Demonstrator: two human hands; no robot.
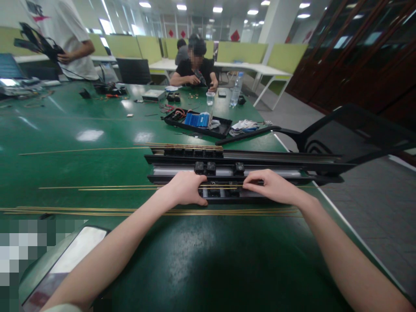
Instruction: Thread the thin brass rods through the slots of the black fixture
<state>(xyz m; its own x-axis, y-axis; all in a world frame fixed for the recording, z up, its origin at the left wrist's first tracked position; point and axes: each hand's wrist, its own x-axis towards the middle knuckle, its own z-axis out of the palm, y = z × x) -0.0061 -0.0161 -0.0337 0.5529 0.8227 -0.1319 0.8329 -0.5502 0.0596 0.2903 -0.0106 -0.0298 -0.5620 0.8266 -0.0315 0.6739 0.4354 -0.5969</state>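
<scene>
My left hand (186, 187) rests on the nearest black rail (234, 200), thumb and fingers spread around one of the black blocks set in it. To its right, my right hand (271, 185) pinches the end of a thin brass rod (123, 187) between thumb and fingertips. The rod runs left along the rail, under or past my left hand. Small black blocks (238, 168) sit in the middle rail (276, 172), just behind my hands. More brass rods (146, 212) lie on the green table in front of the rail.
A black tray (224, 126) with a blue pack (197, 119) lies behind the rails, beside a white cloth (244, 127). A bottle (237, 90) and cup (210, 99) stand farther back. A black chair (360, 134) is at the right edge. Two people work across the table.
</scene>
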